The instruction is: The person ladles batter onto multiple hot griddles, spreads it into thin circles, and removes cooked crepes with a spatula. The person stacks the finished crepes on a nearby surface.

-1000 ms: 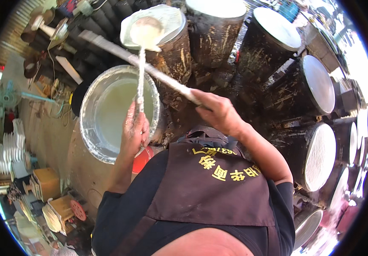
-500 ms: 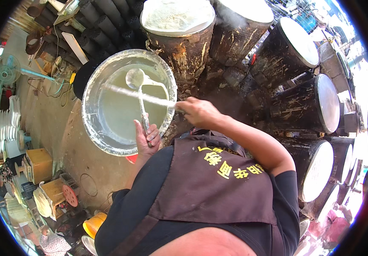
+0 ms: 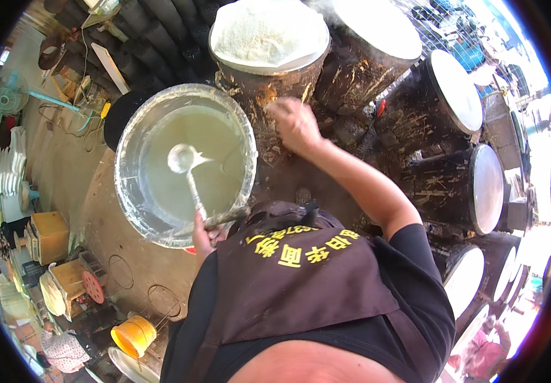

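Observation:
A large metal tub (image 3: 122, 185) of pale, cloudy liquid (image 3: 173, 137) stands in front of me, its rim crusted white. My left hand (image 3: 203, 237), at the tub's near edge, is closed round the handle of a ladle (image 3: 183, 158), whose bowl is over the liquid. A blurred pale stick (image 3: 221, 218) lies across the near rim beside that hand; whether the hand also grips it I cannot tell. My right hand (image 3: 296, 124) is raised in front of a rusty drum (image 3: 272, 83) topped with white powdery stuff (image 3: 266, 35). Its fingers are smeared by motion.
Several dark drums with pale lids, such as this one (image 3: 457, 175), line the right side. Black perforated cylinders (image 3: 151, 41) are stacked behind the tub. At left are a fan (image 3: 8, 96), stacked white trays (image 3: 7, 169) and a yellow bucket (image 3: 134, 336).
My right hand has moved away from the tub toward the powder-topped drum. The stick it held over the tub now lies by my left hand. The ladle is lower, nearer the liquid.

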Motion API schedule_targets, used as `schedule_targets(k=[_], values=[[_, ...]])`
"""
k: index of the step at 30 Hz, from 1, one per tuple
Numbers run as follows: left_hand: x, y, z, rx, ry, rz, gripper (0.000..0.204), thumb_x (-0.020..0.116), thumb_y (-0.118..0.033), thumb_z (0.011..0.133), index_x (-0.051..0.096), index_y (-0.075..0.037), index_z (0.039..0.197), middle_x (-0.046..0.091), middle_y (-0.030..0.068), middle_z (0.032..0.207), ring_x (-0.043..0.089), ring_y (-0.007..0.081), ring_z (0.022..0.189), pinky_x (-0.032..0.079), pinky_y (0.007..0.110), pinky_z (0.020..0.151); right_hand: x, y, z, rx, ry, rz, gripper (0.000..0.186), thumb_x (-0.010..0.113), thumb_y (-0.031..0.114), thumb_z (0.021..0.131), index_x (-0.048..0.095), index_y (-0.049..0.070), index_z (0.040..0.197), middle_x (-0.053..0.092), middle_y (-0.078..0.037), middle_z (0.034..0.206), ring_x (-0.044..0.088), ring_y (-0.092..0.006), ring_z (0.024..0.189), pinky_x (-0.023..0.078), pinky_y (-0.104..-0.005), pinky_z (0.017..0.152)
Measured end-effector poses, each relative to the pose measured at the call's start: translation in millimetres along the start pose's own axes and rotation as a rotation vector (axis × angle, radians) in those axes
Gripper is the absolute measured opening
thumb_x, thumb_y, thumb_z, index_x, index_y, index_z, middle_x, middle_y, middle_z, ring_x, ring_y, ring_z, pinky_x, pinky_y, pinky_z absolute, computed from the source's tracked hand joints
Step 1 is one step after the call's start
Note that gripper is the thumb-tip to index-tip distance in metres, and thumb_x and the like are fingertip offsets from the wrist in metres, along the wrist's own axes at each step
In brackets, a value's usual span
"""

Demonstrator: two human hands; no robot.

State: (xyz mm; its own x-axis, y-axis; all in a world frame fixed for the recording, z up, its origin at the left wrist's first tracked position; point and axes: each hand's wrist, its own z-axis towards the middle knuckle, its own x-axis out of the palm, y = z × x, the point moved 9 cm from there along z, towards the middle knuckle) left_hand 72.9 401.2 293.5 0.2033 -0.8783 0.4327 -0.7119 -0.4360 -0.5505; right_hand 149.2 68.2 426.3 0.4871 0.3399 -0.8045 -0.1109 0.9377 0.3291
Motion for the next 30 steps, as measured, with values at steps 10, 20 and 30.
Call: schedule_targets(k=[10,20,30], values=[[21.6,-9.8,-37.7,0.105,-0.011,-0.201,0.035,0.046,-0.052,0.095,0.057,-0.019,0.096,0.034,-0.0054,0.047,0.034,0.0078,0.034,0.03,0.022,0.029,44.1,-141.6,123.3,-0.241,0.241,-0.305,0.028,0.054,0.013,0.085,0.063,0.012,0.111,0.044,-0.009,0.14,0.033,-0.0283,0.136,0.023,-0.0483,0.114],[53.6,7.9,-50.1,0.025,-0.053,-0.193,0.039,0.039,-0.062,0.093,0.057,-0.027,0.094,0.033,-0.0062,0.047,0.032,0.0095,0.034,0.023,0.021,0.031,-63.3,-143.4,192.2,-0.293,-0.126,-0.157,0.016,0.052,0.007,0.085,0.057,0.009,0.1,0.062,-0.009,0.092,0.059,-0.0261,0.094,0.045,-0.0416,0.087],[68.0,-22.1,-3.1,-0.067,0.037,-0.119,0.033,0.049,-0.054,0.093,0.053,-0.023,0.082,0.032,-0.0041,0.048,0.032,0.0096,0.036,0.026,0.021,0.031,-148.3,-73.7,-9.1,0.018,-0.166,0.187,0.015,0.062,-0.002,0.074,0.05,0.006,0.074,0.05,-0.011,0.07,0.054,-0.0311,0.067,0.043,-0.0403,0.054]])
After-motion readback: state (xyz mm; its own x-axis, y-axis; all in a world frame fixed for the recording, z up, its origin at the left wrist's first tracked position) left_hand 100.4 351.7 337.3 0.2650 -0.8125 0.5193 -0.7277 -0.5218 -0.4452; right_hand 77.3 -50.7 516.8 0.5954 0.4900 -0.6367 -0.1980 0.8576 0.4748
